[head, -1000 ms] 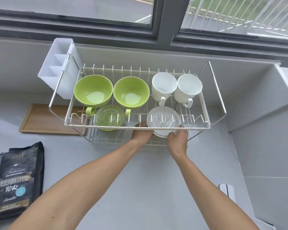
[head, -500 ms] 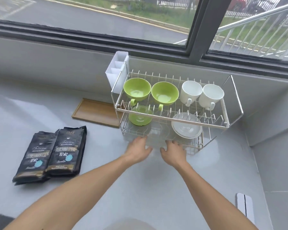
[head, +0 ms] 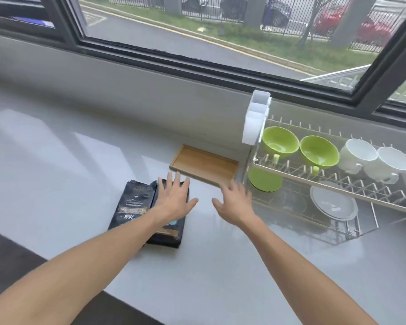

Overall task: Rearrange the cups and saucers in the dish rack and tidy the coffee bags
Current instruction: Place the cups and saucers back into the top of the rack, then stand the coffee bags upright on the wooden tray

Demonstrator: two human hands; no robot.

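Two black coffee bags lie side by side on the grey counter; the left bag [head: 133, 202] is in plain sight, the right bag [head: 171, 231] is partly under my left hand [head: 174, 199], which hovers over it with fingers spread. My right hand [head: 233, 202] is open above the bare counter between the bags and the wire dish rack [head: 338, 181]. The rack's upper tier holds two green cups [head: 280, 141] and two white cups [head: 359, 156]. Below lie a green saucer [head: 265, 180] and a white saucer [head: 333, 204].
A shallow wooden tray [head: 204, 164] sits against the wall between the bags and the rack. A white cutlery holder [head: 256, 118] hangs on the rack's left end. The counter's dark front edge [head: 14, 252] runs at the lower left. A window spans the back.
Both hands left the rack's lower tier, with the white saucer resting there, and swung left to the coffee bags. The view turned left with them.
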